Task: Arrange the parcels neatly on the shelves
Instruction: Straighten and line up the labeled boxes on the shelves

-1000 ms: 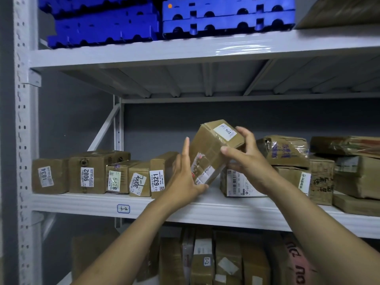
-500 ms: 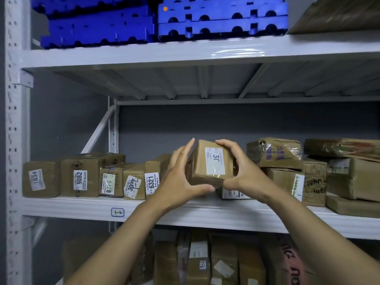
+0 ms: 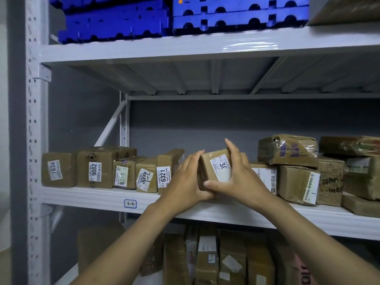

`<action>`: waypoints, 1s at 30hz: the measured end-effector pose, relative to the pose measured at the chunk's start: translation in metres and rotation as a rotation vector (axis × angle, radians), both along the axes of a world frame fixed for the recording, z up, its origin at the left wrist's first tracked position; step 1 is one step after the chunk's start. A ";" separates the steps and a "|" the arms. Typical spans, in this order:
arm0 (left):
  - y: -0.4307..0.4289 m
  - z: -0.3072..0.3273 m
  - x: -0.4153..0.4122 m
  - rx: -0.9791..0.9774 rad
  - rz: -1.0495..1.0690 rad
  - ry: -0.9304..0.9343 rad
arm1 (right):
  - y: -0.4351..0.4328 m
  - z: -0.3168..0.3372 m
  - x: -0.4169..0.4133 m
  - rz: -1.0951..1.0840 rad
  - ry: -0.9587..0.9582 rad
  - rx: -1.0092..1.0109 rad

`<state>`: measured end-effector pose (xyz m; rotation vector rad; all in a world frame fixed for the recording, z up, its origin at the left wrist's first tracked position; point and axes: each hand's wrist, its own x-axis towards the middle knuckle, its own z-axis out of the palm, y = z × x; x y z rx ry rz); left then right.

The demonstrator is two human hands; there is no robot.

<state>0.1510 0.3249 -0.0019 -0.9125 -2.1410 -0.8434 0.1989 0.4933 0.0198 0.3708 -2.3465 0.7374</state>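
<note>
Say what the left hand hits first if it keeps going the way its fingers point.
Probably the held parcel: the left hand points up and right, its fingers already against that box's left side. Behind it only the grey back wall shows; depth is unclear.

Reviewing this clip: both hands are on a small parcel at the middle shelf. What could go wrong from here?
1. The parcel sits near the shelf front edge; released there, it might tip off.
2. The gap between the 6321 box and the barcode box looks tight, so pushing in may shove neighbours askew.
3. The left hand and right hand partly cover the label, so it could end up facing wrongly.
</note>
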 end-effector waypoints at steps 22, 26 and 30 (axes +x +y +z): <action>-0.100 0.018 -0.066 -0.205 0.276 -0.081 | -0.048 -0.017 -0.071 0.064 -0.153 -0.179; -0.102 0.019 -0.067 -0.188 0.230 -0.066 | -0.052 -0.015 -0.076 0.079 -0.183 -0.256; -0.109 0.023 -0.066 -0.204 0.147 -0.072 | -0.058 -0.021 -0.070 0.068 -0.154 -0.264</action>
